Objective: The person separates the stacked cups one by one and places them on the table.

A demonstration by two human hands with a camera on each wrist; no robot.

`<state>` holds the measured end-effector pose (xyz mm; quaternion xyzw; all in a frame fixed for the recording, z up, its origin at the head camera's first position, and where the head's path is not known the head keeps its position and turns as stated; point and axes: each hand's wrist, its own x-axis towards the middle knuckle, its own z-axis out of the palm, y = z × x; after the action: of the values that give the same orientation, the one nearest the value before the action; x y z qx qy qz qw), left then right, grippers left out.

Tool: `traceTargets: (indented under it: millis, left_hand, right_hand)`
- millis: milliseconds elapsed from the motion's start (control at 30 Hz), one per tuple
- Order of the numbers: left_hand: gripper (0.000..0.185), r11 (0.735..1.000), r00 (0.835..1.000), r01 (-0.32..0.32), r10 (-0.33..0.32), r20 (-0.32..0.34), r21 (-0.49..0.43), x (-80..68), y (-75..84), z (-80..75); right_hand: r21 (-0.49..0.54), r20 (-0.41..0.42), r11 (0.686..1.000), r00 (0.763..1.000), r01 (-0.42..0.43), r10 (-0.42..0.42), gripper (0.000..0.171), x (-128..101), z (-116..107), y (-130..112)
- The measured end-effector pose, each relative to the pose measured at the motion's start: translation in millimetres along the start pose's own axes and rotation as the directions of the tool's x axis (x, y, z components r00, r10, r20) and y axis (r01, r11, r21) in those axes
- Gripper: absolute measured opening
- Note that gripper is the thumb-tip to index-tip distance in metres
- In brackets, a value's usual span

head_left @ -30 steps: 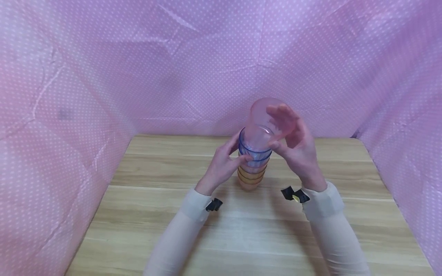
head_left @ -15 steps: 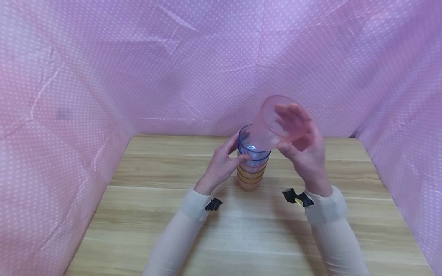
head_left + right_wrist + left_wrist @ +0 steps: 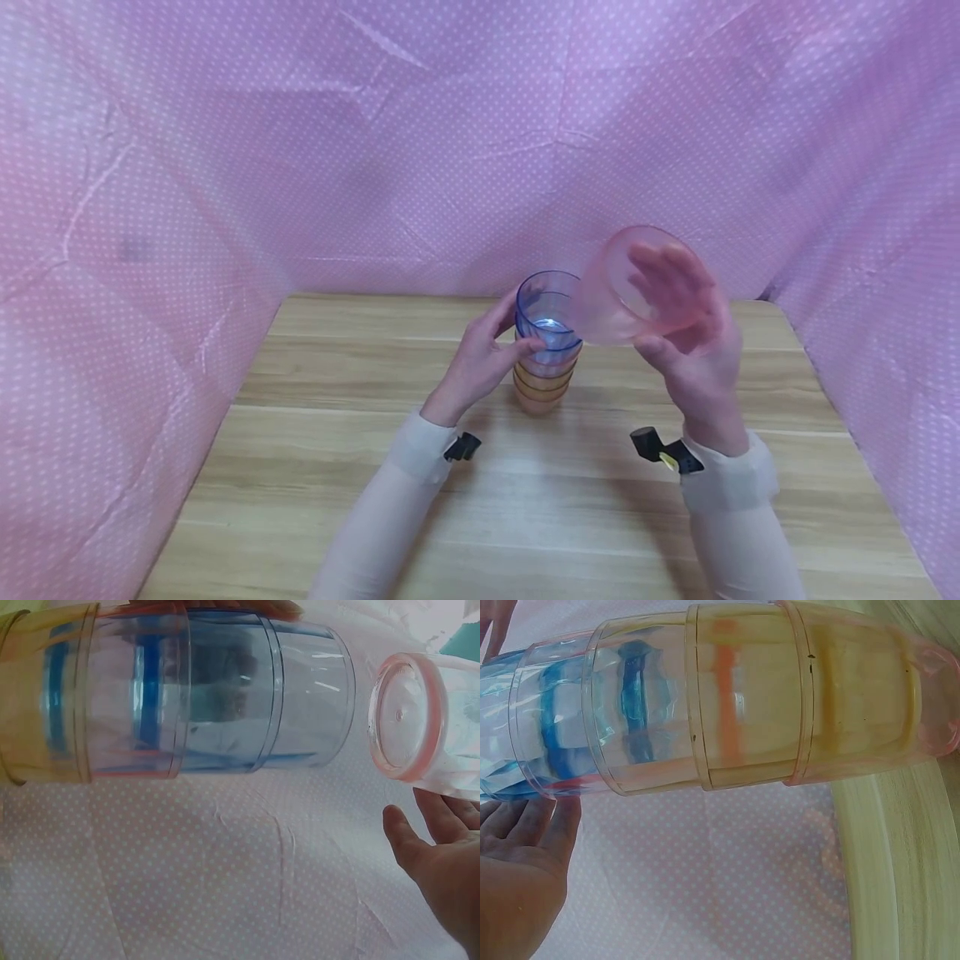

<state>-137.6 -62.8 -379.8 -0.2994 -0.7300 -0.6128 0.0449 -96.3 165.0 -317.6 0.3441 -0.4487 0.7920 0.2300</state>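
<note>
Bench: pale wood grain, walled on three sides by pink polka-dot cloth. Cup stack: nested, blue cup on top, upright near the far edge, centre. Left hand: grip curled round the stack's side. Right hand: raised just right of the stack, grip wrapped round a tilted pink cup, clear of the stack.

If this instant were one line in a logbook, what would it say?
right hand: holds pink cup, tilted, clear of stack | left hand: grips stack | top of stack: blue cup | stack on table
</note>
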Motion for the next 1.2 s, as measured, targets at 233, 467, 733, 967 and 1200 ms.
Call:
traceTargets:
  millis: [233,467,733,967,1200]
  left_hand:
    - [0.092,1.000,1.000,-0.006,0.006,-0.008,0.003,0.1,0.8,0.0]
    - [0.091,1.000,1.000,-0.007,0.007,-0.013,0.007,0.2,0.6,0.3]
    - [0.091,1.000,1.000,-0.008,0.008,-0.016,0.020,-1.9,0.4,-0.9]
    - [0.094,0.999,1.000,0.017,-0.017,-0.021,0.032,-3.1,0.9,-0.1]
    - [0.095,0.999,1.000,0.014,-0.013,-0.021,0.030,-2.9,-0.1,1.2]
  right_hand:
    - [0.003,-0.026,1.000,1.000,0.009,-0.009,0.078,-10.2,-11.7,-7.7]
    - [0.010,-0.038,1.000,0.999,-0.004,0.004,0.078,-19.4,-23.8,-10.3]
    - [-0.005,-0.026,1.000,0.999,-0.025,0.025,0.077,-29.0,-38.0,-6.9]
    - [-0.060,-0.026,0.996,0.998,-0.066,0.064,0.076,-37.8,-51.2,-3.6]
    - [-0.142,-0.030,0.980,0.990,-0.142,0.139,0.075,-47.0,-66.9,-0.3]
